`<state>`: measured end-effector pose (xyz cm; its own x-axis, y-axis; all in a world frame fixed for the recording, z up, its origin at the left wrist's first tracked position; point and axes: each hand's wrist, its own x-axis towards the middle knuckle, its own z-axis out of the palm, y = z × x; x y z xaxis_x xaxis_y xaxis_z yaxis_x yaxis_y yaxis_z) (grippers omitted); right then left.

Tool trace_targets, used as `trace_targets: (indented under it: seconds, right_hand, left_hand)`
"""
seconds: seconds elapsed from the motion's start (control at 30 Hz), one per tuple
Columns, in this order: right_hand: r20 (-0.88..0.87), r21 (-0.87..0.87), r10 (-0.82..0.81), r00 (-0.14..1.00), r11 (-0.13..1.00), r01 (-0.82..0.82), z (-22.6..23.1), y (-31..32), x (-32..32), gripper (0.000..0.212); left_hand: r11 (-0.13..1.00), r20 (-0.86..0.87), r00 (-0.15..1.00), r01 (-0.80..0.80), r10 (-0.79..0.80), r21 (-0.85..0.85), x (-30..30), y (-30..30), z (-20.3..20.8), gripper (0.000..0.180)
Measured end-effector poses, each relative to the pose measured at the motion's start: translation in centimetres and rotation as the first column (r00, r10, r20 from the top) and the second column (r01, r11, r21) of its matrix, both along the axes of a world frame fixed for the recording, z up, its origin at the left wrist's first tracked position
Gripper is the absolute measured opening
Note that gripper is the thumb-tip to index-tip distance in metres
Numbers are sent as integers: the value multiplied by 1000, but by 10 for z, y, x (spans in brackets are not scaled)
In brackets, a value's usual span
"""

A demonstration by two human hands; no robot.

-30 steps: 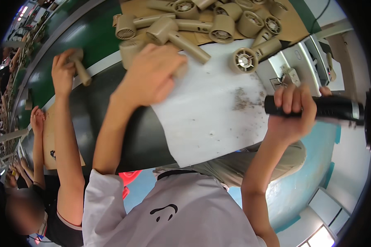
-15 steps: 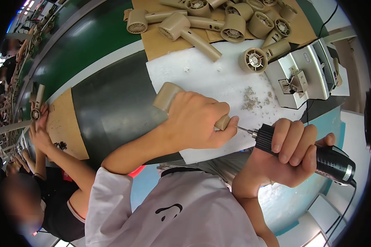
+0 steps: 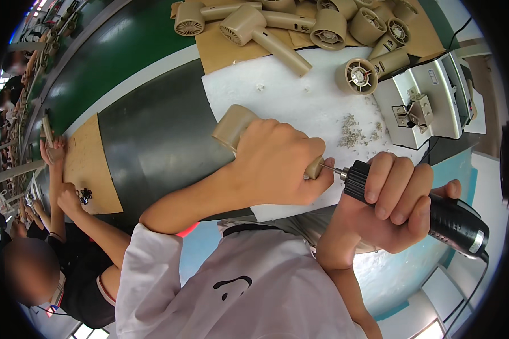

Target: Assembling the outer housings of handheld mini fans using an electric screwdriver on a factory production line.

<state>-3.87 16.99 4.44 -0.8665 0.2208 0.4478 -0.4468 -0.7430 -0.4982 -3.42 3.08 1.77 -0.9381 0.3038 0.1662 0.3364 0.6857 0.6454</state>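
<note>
My left hand [image 3: 280, 161] is closed round the handle of a beige handheld fan [image 3: 233, 127], whose round head sticks out beyond the knuckles to the left. Most of the handle is hidden in the fist; its end shows by the thumb. My right hand [image 3: 398, 203] grips a black electric screwdriver [image 3: 457, 226] with a ribbed collar. Its thin bit points left and meets the handle's end, or nearly so; a screw there is too small to make out. Both hands are above a white foam sheet [image 3: 288, 101] with a patch of small screws [image 3: 350, 133] on it.
Several beige fans [image 3: 367, 25] lie on cardboard at the back. One fan [image 3: 357, 76] rests beside a silver screw-feeding machine [image 3: 421, 101]. A dark mat [image 3: 158, 135] lies to the left. A co-worker [image 3: 90, 271] works at the far left. The screwdriver's cable [image 3: 469, 299] hangs at right.
The screwdriver has shifted slightly left, bringing its bit to the handle's end. My view has moved a little. The co-worker's hands have drawn apart.
</note>
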Motion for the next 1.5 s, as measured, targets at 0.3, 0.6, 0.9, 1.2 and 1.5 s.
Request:
trace_targets:
  seconds: [0.3,0.6,0.9,1.2,1.5]
  right_hand:
    - [0,342,-537,843,792,505,7,56,-62,40]
    - [-178,677,-655,734,460,574,-13,84,-115,47]
    - [-127,493,-547,827,689,531,-6,73,-101,47]
    - [-179,694,-653,736,446,565,-4,72,-118,41]
    - [215,3,-29,976,1000,29,6,43,-34,32]
  left_hand:
    - [984,-52,999,25,-16,178,-9,-5,4,31]
    - [983,55,998,29,-40,182,-7,-1,5,49]
    - [964,32,997,55,-65,260,-5,-5,0,44]
    - [964,16,999,42,-48,262,-3,-4,-2,43]
    - [945,24,999,-31,25,325,-1,-4,0,43]
